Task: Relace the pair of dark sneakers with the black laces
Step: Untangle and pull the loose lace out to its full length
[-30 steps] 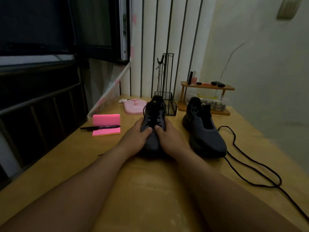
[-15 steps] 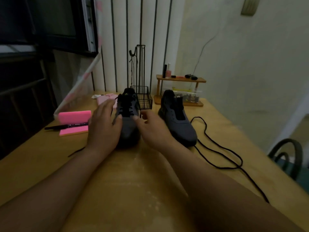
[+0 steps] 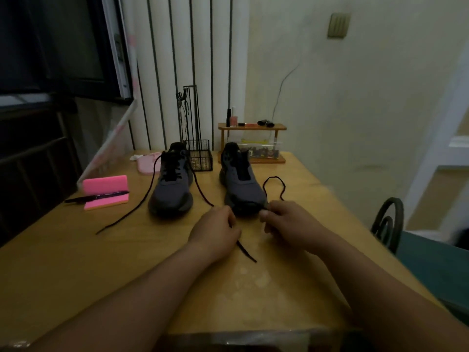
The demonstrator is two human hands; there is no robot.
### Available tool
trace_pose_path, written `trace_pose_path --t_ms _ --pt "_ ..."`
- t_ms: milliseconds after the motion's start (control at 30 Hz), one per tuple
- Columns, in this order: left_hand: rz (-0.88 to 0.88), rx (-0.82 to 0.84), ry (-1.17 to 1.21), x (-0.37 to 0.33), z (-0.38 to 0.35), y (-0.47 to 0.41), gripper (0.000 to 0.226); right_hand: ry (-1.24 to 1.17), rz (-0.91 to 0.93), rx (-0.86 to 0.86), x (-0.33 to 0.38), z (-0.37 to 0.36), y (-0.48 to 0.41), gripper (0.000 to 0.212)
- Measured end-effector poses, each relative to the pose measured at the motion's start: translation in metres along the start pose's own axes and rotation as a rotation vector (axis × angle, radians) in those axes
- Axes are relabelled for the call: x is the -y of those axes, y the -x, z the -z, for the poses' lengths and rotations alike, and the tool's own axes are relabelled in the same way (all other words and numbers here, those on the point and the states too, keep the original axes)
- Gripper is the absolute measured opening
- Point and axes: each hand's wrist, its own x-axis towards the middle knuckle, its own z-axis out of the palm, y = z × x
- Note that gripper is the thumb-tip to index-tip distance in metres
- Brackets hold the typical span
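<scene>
Two dark sneakers stand side by side on the wooden table (image 3: 76, 262). The left sneaker (image 3: 171, 191) is laced in black. One of its lace ends (image 3: 121, 217) trails left, and the other runs right under my left hand (image 3: 215, 232) and comes out at the near side (image 3: 247, 254). That hand's fingers are curled, and its grip on the lace is hidden. The right sneaker (image 3: 241, 184) has no lace in it. A loose black lace (image 3: 275, 179) loops beside it. My right hand (image 3: 286, 224) pinches this lace at the sneaker's toe.
A pink block with a black pen (image 3: 101, 196) lies to the left. Behind the shoes stand a black wire rack (image 3: 199, 154), a pink dish (image 3: 147, 163) and a small wooden shelf (image 3: 252, 128) with bottles. A chair (image 3: 388, 222) stands at the table's right edge.
Both hands left the left sneaker and moved right to the toe of the right one. My right hand took hold of the loose lace. The camera view swung right.
</scene>
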Motion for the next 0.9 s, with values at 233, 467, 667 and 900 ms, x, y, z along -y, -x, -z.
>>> trace_pose_path --t_ms 233,467,667,900 --pt "0.002 -0.047 0.115 -0.005 -0.008 0.014 0.017 -0.522 -0.118 -0.209 -0.024 0.027 -0.002 0.04" --pt "-0.064 0.003 -0.081 -0.039 -0.018 0.022 0.03 -0.107 0.01 -0.101 -0.022 0.043 0.006 0.04" --pt "-0.065 0.068 -0.116 -0.051 -0.019 0.031 0.027 0.321 -0.06 -0.033 -0.038 0.088 0.051 0.026" --pt "-0.012 0.088 -0.248 -0.062 -0.018 0.04 0.013 0.616 -0.307 0.344 -0.027 0.077 0.098 0.033"
